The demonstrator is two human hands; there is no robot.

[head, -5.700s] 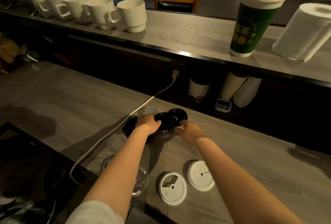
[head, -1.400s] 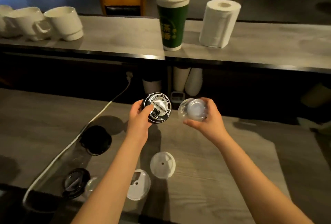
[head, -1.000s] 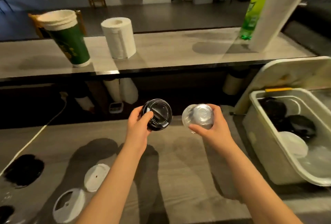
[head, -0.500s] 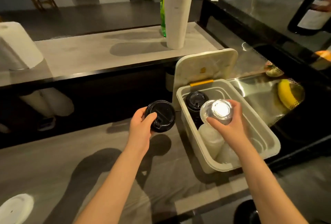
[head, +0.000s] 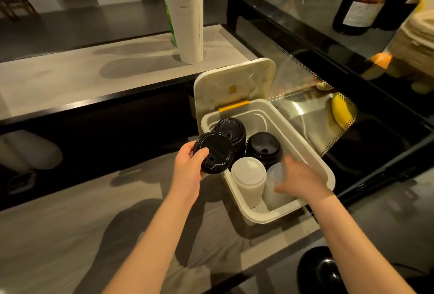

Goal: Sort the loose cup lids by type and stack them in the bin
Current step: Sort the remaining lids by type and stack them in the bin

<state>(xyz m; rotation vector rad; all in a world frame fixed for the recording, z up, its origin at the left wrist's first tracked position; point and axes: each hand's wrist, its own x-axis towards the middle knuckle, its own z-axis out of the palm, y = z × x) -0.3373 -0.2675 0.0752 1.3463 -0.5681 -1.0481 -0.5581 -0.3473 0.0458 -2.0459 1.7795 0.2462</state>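
The left fingers (head: 200,153) grip a black lid (head: 218,150) with the black stacks (head: 231,129) just beyond them, while the blurred right fingers (head: 289,169) seemingly pinch a clear lid (head: 277,172) over its matching clear stack (head: 272,196).

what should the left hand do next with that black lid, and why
Probably move the black lid a little right and set it on the back-left black stack in the bin. The left hand holds it over the bin's left rim, that stack's top looks like the same flat type, and the right hand is blurred at the clear stack.
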